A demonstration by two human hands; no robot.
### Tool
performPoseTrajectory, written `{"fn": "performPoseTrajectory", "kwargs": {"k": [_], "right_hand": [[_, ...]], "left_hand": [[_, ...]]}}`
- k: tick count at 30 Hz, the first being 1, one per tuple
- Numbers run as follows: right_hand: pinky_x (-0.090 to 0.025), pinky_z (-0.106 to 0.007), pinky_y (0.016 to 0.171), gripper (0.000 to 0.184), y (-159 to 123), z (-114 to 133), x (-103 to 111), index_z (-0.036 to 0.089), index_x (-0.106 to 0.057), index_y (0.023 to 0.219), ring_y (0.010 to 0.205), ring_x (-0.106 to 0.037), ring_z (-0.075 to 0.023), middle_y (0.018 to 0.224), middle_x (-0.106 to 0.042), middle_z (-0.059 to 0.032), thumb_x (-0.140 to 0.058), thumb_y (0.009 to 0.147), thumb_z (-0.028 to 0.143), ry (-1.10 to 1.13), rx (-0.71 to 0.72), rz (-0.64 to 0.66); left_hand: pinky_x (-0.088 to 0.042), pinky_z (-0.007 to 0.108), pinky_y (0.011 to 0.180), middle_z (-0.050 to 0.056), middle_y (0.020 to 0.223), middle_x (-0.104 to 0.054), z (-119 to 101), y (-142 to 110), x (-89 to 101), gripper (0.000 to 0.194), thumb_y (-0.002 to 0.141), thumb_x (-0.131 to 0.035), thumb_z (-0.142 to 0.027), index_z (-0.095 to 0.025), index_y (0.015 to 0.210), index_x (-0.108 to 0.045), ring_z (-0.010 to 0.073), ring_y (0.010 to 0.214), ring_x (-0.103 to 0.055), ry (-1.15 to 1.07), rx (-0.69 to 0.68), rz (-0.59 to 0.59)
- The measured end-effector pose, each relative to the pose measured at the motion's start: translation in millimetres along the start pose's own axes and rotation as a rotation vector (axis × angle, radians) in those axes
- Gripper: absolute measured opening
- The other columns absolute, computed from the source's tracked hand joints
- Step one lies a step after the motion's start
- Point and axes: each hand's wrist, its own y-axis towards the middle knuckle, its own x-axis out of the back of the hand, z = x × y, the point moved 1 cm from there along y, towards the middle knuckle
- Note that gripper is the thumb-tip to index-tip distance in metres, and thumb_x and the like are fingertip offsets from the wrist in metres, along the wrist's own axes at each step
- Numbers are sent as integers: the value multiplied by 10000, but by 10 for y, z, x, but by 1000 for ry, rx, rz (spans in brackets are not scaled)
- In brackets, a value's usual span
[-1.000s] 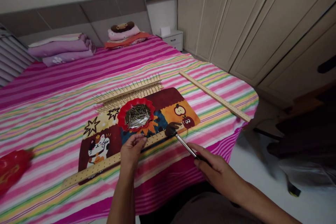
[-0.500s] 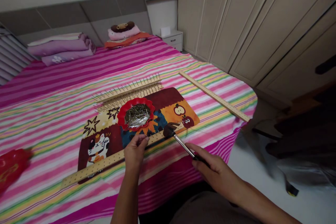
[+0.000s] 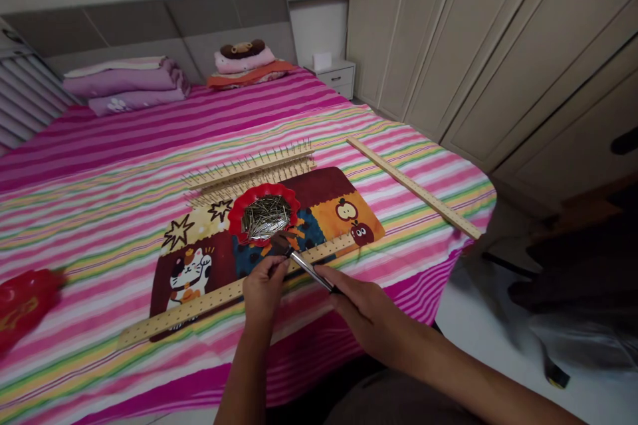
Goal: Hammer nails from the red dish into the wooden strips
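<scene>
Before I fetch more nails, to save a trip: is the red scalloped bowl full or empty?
Not empty: a pile of nails covers the floor of the red bowl. How deep, I cannot tell.

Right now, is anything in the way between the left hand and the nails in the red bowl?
Yes, partly: the hammer in the right hand has its dark head between the left hand and the near rim of the red bowl. Nothing visible covers the nails.

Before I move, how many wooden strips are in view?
4: a strip at the left hand, one right of the mat, two nailed strips beyond the bowl. More may be hidden.
</scene>
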Motion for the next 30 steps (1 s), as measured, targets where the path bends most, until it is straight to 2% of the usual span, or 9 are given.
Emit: {"fn": "performPoseTrajectory", "kwargs": {"k": [5, 10, 13, 15, 17, 19, 23, 27, 30], "right_hand": [[-471, -375, 967, 546, 49, -9, -27, 268, -422, 1420, 1131, -610, -212, 1273, -641, -55, -389, 906, 86, -40, 32, 12], [-465, -341, 963, 480, -78, -1, 66, 245, -441, 1408, 1141, -584, -198, 1196, -657, -58, -396, 937, 168, 43, 0, -96], [-515, -275, 763, 470, -188, -56, 157, 230, -440, 1414, 852, -628, -173, 908, -672, -37, -400, 946, 224, 93, -77, -157], [-462, -232, 573, 465, -274, -141, 201, 225, -443, 1411, 604, -530, -138, 699, -572, 9, -397, 951, 262, 128, -144, -190], [-366, -219, 476, 465, -359, -247, 223, 211, -444, 1407, 502, -394, -118, 600, -426, 47, -397, 955, 309, 184, -207, -221], [-307, -216, 448, 485, -431, -347, 226, 199, -449, 1401, 490, -320, -113, 585, -327, 62, -415, 949, 370, 247, -258, -244], [-298, -208, 429, 545, -503, -463, 212, 194, -447, 1407, 499, -321, -113, 600, -329, 58, -451, 920, 439, 311, -323, -264], [-278, -201, 403, 547, -511, -479, 203, 188, -458, 1400, 482, -315, -107, 603, -377, 51, -460, 912, 434, 338, -335, -270], [-278, -204, 412, 535, -505, -470, 201, 191, -466, 1394, 485, -318, -108, 606, -392, 50, -459, 913, 426, 362, -341, -268]], "left_hand": [[-383, 228, 572, -28, 581, -616, 8, 6, -3, 190, 672, -615, -408, -230, 645, -674, 133, 563, -522, 54, -44, 10], [-433, 253, 623, -3, 645, -670, -11, -5, -7, 149, 642, -644, -373, -238, 678, -697, 163, 617, -581, 19, 4, -8], [-449, 262, 629, -2, 642, -669, -11, 11, 35, 164, 625, -664, -373, -236, 706, -700, 169, 620, -587, -32, 31, 24], [-457, 267, 645, 4, 683, -683, -29, 77, 98, 197, 655, -642, -385, -235, 766, -707, 173, 644, -598, -35, 19, 13], [-463, 283, 695, 23, 774, -705, -83, 204, 174, 215, 703, -603, -381, -235, 818, -712, 189, 715, -616, 69, -55, -49], [-457, 310, 760, 52, 867, -712, -164, 384, 231, 214, 743, -568, -343, -230, 847, -718, 218, 815, -623, 289, -174, -108], [-437, 327, 806, 106, 914, -707, -292, 759, 213, 239, 746, -521, -205, -203, 840, -741, 249, 878, -617, 748, -325, -60], [-422, 291, 682, 96, 879, -715, -319, 935, 124, 231, 713, -547, -193, -227, 831, -743, 231, 803, -629, 906, -236, 86], [-388, 281, 620, 89, 782, -704, -325, 932, 121, 196, 722, -548, -224, -227, 800, -728, 224, 733, -623, 917, -174, 114]]}}
